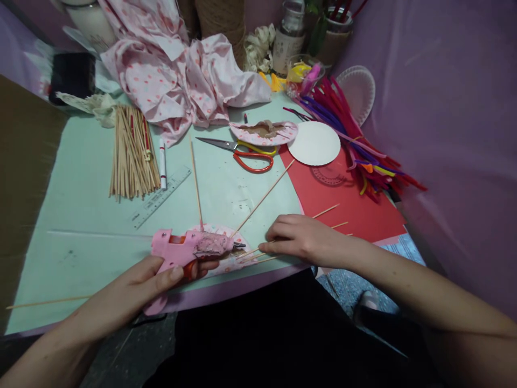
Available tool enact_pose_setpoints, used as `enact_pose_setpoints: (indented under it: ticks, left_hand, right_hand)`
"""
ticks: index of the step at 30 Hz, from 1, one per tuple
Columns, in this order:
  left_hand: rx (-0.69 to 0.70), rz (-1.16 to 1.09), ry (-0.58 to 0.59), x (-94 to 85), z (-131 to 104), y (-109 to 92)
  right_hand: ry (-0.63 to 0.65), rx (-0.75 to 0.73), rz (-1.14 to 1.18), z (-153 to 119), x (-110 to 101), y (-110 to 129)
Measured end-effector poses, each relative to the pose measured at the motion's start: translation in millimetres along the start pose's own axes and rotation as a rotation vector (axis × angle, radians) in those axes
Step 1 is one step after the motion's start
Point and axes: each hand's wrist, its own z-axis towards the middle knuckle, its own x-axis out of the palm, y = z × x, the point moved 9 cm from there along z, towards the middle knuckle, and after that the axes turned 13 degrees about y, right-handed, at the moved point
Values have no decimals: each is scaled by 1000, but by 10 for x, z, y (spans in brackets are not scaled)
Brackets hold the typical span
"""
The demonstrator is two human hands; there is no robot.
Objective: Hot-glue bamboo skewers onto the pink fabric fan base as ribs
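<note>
My left hand (161, 277) is wrapped round the handle of a pink glue gun (177, 249), whose nozzle points right over a round piece covered in pink patterned cloth (216, 230) at the table's front edge. A clear glue stick (100, 233) juts from the gun's rear. Several thin wooden sticks fan out from the round piece, one (262, 198) slanting up to the right and one (195, 183) pointing away. With fingers together, my right hand (294, 237) pinches the sticks at the right side. The gun hides much of the round piece.
Scissors (254, 160), a second cloth-covered piece (283, 132) and a white disc (314, 143) lie further back. A stick bundle (131, 156), marker (162, 164) and ruler (161, 198) are on the left. Red sheet (343, 205) and pipe cleaners (347, 129) lie right; patterned cloth (181, 81) behind.
</note>
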Motion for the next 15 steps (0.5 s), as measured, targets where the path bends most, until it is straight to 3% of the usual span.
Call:
enact_pose_setpoints:
  ticks: [15]
  left_hand:
    - [-37,8,-71,-39,-41,73]
  right_hand:
    - [2,40,-7,10,19,-12]
